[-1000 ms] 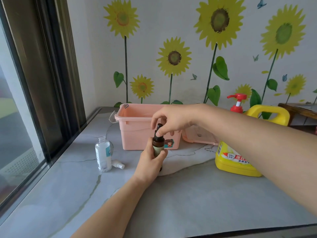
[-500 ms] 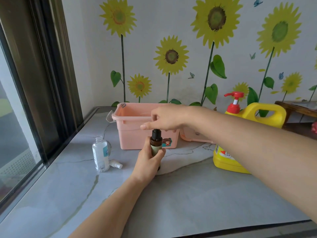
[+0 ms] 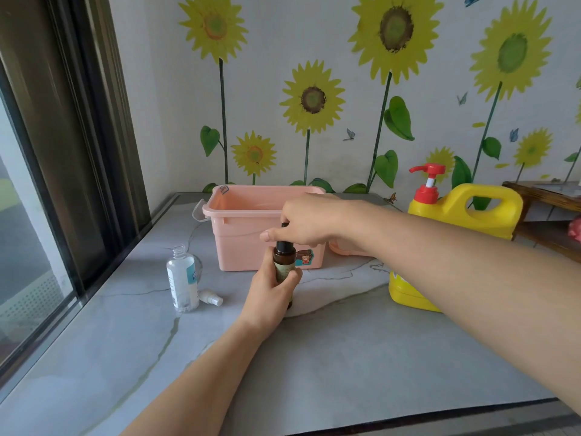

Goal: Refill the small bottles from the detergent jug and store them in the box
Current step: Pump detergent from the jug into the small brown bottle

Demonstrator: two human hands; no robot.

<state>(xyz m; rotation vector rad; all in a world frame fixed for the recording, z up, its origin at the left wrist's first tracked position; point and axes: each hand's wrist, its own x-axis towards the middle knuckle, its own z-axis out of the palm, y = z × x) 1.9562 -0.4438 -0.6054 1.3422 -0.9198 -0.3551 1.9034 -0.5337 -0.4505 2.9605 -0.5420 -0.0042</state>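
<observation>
A small brown bottle stands upright on the marble counter, and my left hand is wrapped around its body. My right hand grips the dark cap on top of the bottle with its fingertips. Behind them stands an open pink box. A clear small bottle with no cap stands to the left, its white spray cap lying beside it. The yellow detergent jug with a red pump stands at the right, partly hidden by my right forearm.
A pink lid lies behind my right wrist, next to the box. A window frame runs along the left edge of the counter. A wooden shelf stands at the far right. The counter's front edge is near the bottom.
My right hand has come back down onto the brown bottle's cap after lifting slightly off it. My left hand keeps the bottle in the same place.
</observation>
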